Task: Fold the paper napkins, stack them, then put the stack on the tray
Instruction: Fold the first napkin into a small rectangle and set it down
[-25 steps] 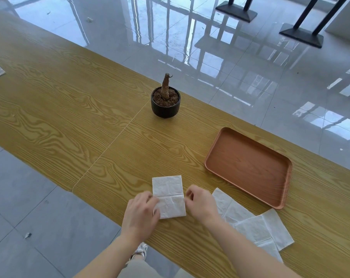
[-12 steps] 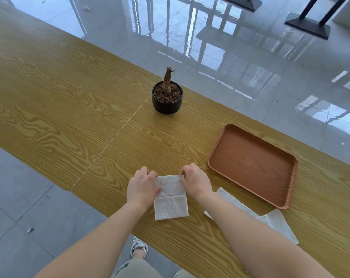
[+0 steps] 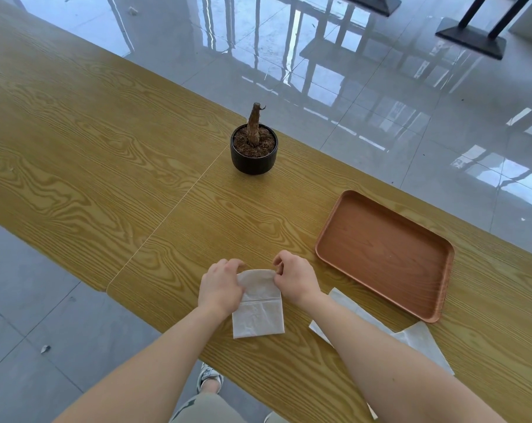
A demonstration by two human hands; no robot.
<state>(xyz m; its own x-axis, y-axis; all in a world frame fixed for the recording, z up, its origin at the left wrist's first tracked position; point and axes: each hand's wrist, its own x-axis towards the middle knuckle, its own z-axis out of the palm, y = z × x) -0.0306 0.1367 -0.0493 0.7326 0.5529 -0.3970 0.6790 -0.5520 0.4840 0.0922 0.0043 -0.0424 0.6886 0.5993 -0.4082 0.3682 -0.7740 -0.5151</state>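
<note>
Nearest the table's front edge lies one white paper napkin [image 3: 258, 312], a crease running across its middle, its far half curling up off the yellow wood-grain table [image 3: 106, 166]. The left hand [image 3: 220, 288] has its fingers [image 3: 228, 265] curled together and pinched on the napkin's far left corner; the right hand [image 3: 295, 277] does the same at the far right corner, fingers [image 3: 281, 261] bent and closed on the paper's edge. Both palms press down beside the sheet. Just to the right, partly under the right forearm, sits a loose spread of flat white napkins [image 3: 417, 340]; I can make out at least two sheets, but the arm hides how many more. Beyond those, close to them but apart, rests one rounded rectangular reddish-brown wooden tray [image 3: 328, 236] with nothing on it. Farther back, near the table's far edge, stands one small round black pot [image 3: 252, 160] of brown soil with a bare stump. Behind everything stretches a glossy grey tile floor [image 3: 350, 87].
</note>
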